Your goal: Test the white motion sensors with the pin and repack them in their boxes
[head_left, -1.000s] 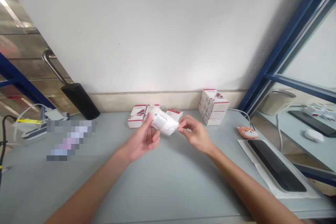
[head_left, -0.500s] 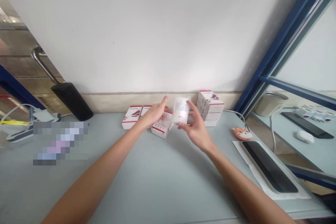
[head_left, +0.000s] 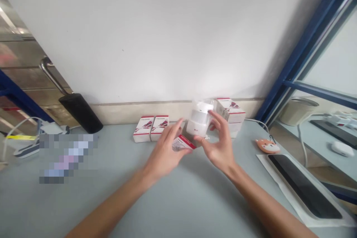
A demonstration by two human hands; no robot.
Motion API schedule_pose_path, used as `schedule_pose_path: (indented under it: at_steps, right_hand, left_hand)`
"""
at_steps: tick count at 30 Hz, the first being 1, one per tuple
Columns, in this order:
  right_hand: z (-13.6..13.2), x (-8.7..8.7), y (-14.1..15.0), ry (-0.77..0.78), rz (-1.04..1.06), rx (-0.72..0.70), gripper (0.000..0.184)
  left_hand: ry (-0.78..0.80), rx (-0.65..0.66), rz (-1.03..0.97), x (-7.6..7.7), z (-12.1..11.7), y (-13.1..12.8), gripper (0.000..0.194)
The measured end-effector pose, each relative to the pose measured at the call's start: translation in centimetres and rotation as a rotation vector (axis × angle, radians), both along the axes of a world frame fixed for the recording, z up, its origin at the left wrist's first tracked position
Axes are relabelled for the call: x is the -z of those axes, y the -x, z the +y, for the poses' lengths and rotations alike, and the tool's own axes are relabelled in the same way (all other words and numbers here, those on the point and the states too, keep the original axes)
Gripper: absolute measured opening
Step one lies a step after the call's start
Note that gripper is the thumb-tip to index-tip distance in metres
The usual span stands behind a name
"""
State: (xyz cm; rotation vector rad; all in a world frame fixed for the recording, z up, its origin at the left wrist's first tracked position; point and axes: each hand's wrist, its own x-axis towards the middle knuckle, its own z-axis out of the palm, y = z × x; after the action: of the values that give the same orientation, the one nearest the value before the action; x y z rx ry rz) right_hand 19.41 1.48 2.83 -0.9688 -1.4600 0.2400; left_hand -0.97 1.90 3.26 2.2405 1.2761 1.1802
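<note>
Your right hand (head_left: 220, 144) is gripping the device (head_left: 198, 122); at its left, your left hand (head_left: 166, 151) holds the box (head_left: 181, 143).

Your left arm (head_left: 114, 203) and right arm (head_left: 266, 197) reach forward, angled inward. Your left hand (head_left: 165, 154) cups with its thumb extended rightward; your right hand (head_left: 221, 149) grips between thumb and bent fingers, close beside it.

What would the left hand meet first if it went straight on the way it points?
First the red-edged box, which shows between thumb and fingers of the left hand; beyond it, probably the white device in the right hand. Depth is hard to judge from this one view.
</note>
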Motion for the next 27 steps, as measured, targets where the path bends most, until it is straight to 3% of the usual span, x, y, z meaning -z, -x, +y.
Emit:
schedule_pose_path:
  at_steps: [3,7,11,15,18,21,24,27]
  right_hand:
    - [-1.5,0.6,1.5,-0.168,-0.1,-0.001,0.067]
    - [-2.9,0.5,2.3,-0.33,-0.24,-0.078,0.065]
    - [-3.2,-0.3,1.8,-0.25,-0.372,-0.153,0.056]
    - [-3.3,-0.7,1.4,-0.155,-0.428,-0.161,0.04]
    - [-3.1,-0.5,1.4,-0.096,-0.469,-0.167,0.017]
    - [-3.0,-0.2,1.8,-0.096,-0.446,-0.178,0.02]
    - [-2.9,-0.3,2.1,-0.1,-0.375,-0.176,0.041]
    - [-3.2,-0.9,2.0,-0.101,-0.477,-0.178,0.026]
  left_hand:
    - [-0.064,0.098,-0.173,2.0,-1.6,0.9,0.093]
    - [0.057,0.202,-0.444,3.6,-2.7,1.0,0.104]
    - [0.297,0.361,-0.658,3.0,-3.5,0.7,0.111]
    - [0.354,0.371,-0.738,2.2,-3.5,0.7,0.116]
    - [0.374,0.376,-0.753,2.2,-3.1,0.9,0.114]
    - [0.342,0.324,-0.677,2.7,-2.9,1.0,0.096]
    - [0.157,0.235,-0.529,2.8,-2.6,1.3,0.067]
    - [-0.035,0.21,-0.366,2.3,-2.2,2.0,0.052]
